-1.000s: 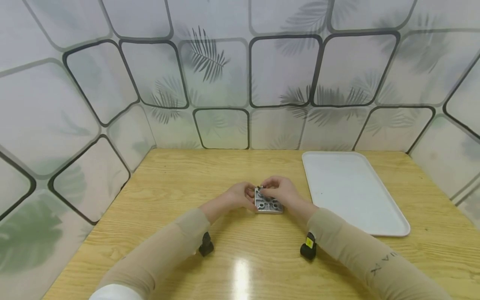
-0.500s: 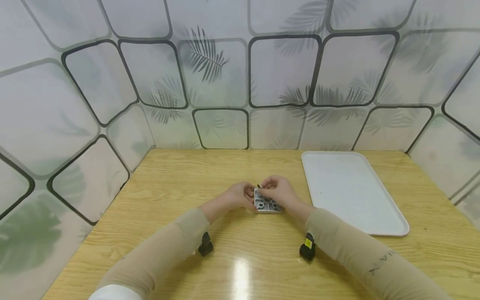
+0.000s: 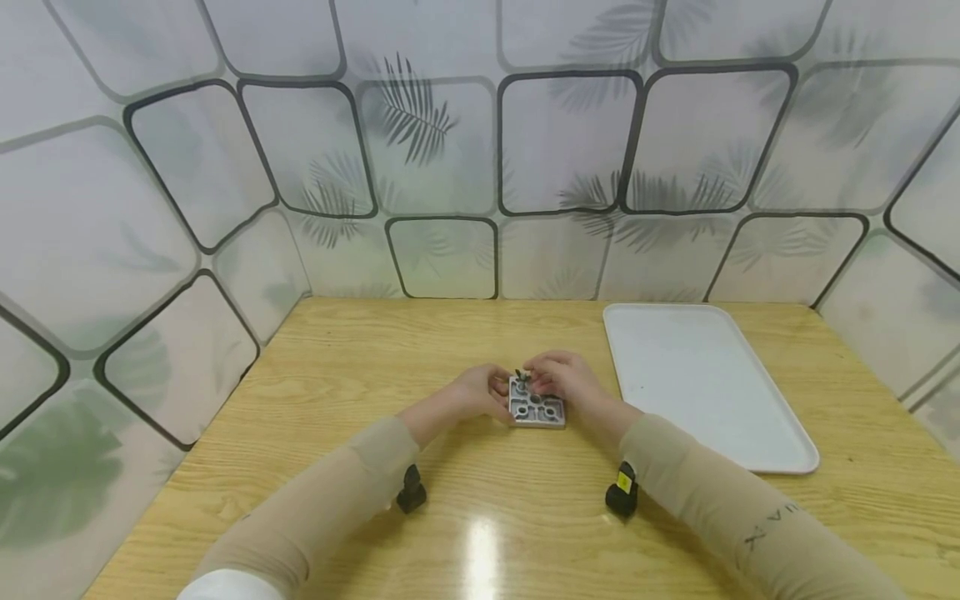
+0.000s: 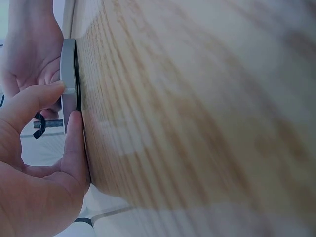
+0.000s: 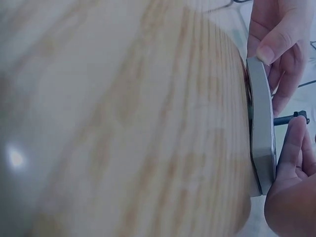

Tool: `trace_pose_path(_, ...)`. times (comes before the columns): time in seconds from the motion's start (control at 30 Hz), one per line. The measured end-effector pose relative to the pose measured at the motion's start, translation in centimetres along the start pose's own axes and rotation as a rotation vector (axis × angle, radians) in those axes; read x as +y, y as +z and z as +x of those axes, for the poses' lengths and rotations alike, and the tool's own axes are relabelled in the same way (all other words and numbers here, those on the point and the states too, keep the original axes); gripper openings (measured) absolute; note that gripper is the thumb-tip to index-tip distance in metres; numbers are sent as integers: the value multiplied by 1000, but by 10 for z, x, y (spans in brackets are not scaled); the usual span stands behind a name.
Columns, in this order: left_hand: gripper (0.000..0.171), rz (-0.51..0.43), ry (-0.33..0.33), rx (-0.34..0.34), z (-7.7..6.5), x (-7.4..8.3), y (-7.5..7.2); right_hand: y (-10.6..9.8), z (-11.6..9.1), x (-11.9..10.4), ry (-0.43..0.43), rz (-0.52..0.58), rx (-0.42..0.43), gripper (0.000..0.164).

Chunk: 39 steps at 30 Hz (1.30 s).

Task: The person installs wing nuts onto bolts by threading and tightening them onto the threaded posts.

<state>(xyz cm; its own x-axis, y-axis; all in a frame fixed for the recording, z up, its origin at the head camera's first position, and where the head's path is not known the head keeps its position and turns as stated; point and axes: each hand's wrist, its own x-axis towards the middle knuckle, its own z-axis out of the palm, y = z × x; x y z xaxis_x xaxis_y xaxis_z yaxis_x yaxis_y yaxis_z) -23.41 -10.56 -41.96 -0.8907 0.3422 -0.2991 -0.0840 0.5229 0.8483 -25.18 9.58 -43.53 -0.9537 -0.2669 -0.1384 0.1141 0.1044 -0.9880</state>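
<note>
A square grey metal plate (image 3: pixel 537 414) with round bosses and pockets lies on the table. From its far left corner rises a threaded bolt (image 4: pixel 53 124) bearing a black wing nut (image 4: pixel 39 125) near its end. My left hand (image 3: pixel 480 393) grips the plate's left side, thumb (image 4: pixel 47 94) and a finger on its edge. My right hand (image 3: pixel 570 382) is over the plate's far right part, fingers bent, beside the wing nut. In the right wrist view, a fingertip (image 5: pixel 296 127) of it is right at the wing nut, with both wings visible in the left wrist view and not enclosed.
A white tray (image 3: pixel 705 392) lies to the right of my right hand on the wooden table (image 3: pixel 360 350). Patterned fabric walls (image 3: pixel 442 183) enclose the table's back and sides. Black wrist cameras (image 3: pixel 411 490) hang under both sleeves.
My right fingers have drawn back slightly to the right from the bolt, so the wing nut and more of the plate show. The left hand and plate have stayed in place.
</note>
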Motion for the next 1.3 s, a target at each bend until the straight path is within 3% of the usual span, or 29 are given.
trace_pose_path(0.23,80,-10,-9,-12,-1,0,0,-1,0,1,-8,-174,-60,35)
trace_pose_path(0.47,80,12,-7,-11,0,0,1,-1,-3,-1,-19,-236,-75,36)
trace_pose_path(0.77,81,9,-18,4,1,2,0,0,-1,0,-33,-233,-35,32)
trace_pose_path(1.13,80,9,-4,-8,1,1,0,4,-1,-1,-29,-388,52,18)
trace_pose_path(1.3,79,15,-11,-4,2,1,0,10,-2,-2,-40,-399,90,15)
